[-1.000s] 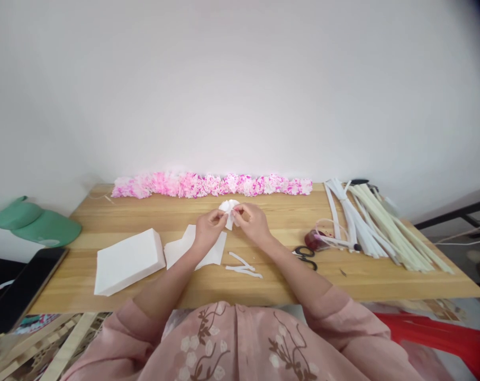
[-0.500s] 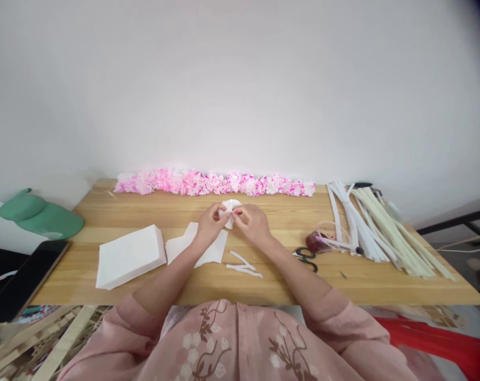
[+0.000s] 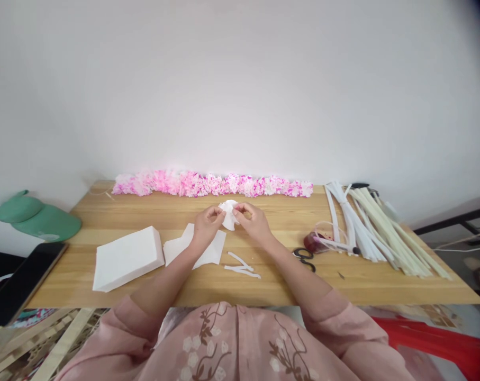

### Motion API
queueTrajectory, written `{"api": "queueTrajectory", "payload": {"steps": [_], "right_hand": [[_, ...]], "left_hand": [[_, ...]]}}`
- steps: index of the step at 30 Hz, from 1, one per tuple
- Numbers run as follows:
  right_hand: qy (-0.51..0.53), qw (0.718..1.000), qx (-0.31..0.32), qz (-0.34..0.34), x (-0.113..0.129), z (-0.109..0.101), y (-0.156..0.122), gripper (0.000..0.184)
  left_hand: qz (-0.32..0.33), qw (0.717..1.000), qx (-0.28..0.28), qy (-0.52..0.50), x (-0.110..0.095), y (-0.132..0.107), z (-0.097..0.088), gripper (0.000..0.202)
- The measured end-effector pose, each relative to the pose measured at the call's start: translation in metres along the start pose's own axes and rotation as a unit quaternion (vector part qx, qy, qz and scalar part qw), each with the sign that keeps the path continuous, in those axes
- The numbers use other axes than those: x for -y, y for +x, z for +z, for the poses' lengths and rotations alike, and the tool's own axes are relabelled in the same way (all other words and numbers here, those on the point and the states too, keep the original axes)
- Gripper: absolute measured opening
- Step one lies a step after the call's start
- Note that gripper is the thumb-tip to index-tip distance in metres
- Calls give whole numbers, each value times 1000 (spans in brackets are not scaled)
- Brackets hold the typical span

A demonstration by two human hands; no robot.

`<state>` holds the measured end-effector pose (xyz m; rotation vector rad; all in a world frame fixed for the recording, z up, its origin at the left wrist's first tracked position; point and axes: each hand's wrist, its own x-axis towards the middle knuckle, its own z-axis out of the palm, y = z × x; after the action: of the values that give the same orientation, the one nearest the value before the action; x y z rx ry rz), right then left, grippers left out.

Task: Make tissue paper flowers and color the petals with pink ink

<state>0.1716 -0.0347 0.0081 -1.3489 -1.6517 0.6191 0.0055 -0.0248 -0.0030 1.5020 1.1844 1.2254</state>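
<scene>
Above the middle of the wooden table [image 3: 287, 288], both my hands pinch a small white tissue-paper flower [image 3: 227, 212]. My left hand [image 3: 206, 225] grips its left side with closed fingers. My right hand [image 3: 253, 219] pinches its right side. Under my left wrist lie loose white tissue sheets [image 3: 200, 248]. A few cut white paper strips [image 3: 242, 266] lie on the table just in front of my right wrist.
A row of pink-and-white paper flowers [image 3: 211, 184] runs along the wall. A white tissue stack [image 3: 128, 256] sits left, black-handled scissors [image 3: 305, 256] and a dark red reel [image 3: 315, 241] right, then a bundle of white sticks [image 3: 378, 227]. A green cap [image 3: 35, 217] lies far left.
My hands have kept working the white tissue flower in place, with the fingers shifting slightly around it. Nothing else on the table has moved.
</scene>
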Motion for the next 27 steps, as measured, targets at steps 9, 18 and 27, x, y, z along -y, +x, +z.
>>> {"api": "queueTrajectory", "payload": {"steps": [9, 18, 27], "right_hand": [[51, 998, -26, 31, 5, -3, 1, 23], [-128, 985, -34, -112, 0, 4, -3, 13], [0, 1000, -16, -23, 3, 2, -2, 15]], "left_hand": [[17, 1000, -9, 8, 0, -1, 1, 17], [49, 997, 23, 60, 3, 0, 1, 17], [19, 1000, -4, -22, 4, 3, -2, 19]]}}
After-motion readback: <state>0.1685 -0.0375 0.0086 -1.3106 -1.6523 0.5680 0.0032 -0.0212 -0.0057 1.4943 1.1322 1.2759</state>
